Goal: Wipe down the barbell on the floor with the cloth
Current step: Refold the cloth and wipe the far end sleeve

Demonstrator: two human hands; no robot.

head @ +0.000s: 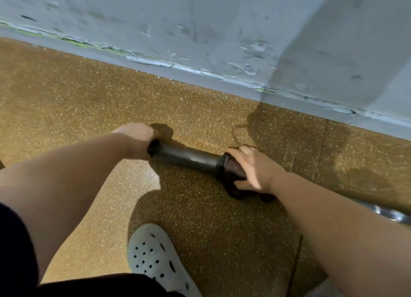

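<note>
The barbell [186,158] lies on the speckled brown floor, its dark sleeve end pointing left. My left hand [139,141] grips the tip of that sleeve. A dark cloth [233,181] is wrapped over the bar just past the collar, and my right hand [255,170] holds it around the bar. Most of the shaft is hidden under my right forearm; a shiny stretch of the bar [391,214] shows at the right edge.
A scuffed grey wall [222,30] runs close behind the bar, meeting the floor along a chipped baseboard. My foot in a grey perforated clog [155,256] stands just in front of the bar. Open floor [55,92] lies to the left.
</note>
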